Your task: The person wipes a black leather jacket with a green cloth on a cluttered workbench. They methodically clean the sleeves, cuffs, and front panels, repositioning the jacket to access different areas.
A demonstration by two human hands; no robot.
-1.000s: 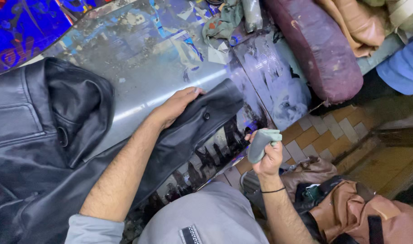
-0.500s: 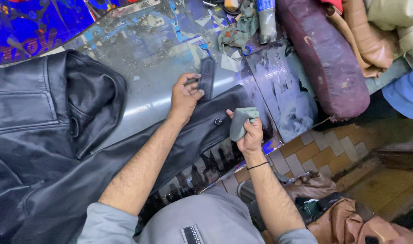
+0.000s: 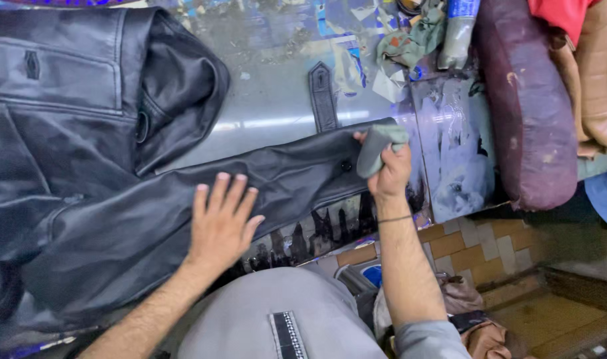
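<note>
While the black leather jacket (image 3: 84, 173) lies spread across the paint-smeared worktable (image 3: 277, 100), the left hand (image 3: 220, 223) has slid back up its sleeve, fingers flat and open, and the right hand (image 3: 386, 169), now at the cuff, clutches a grey sponge (image 3: 376, 147).

A black leather jacket (image 3: 84, 166) lies spread across the left part of a paint-smeared metal table (image 3: 277, 100), one sleeve (image 3: 250, 179) stretched along the table's near edge toward the right. The left hand (image 3: 220, 223) lies flat on the sleeve, fingers spread, near its middle. The right hand (image 3: 390, 169) grips a folded grey cloth (image 3: 376, 146) and presses it on the sleeve's cuff end, beside a small black button (image 3: 345, 165). A loose black leather strap (image 3: 322, 96) lies on the bare metal just above the cuff. At the table's far edge sit a crumpled rag (image 3: 416, 36) and a grey bottle (image 3: 458, 33). A maroon cushion (image 3: 526, 106) lies along the right edge.
</note>
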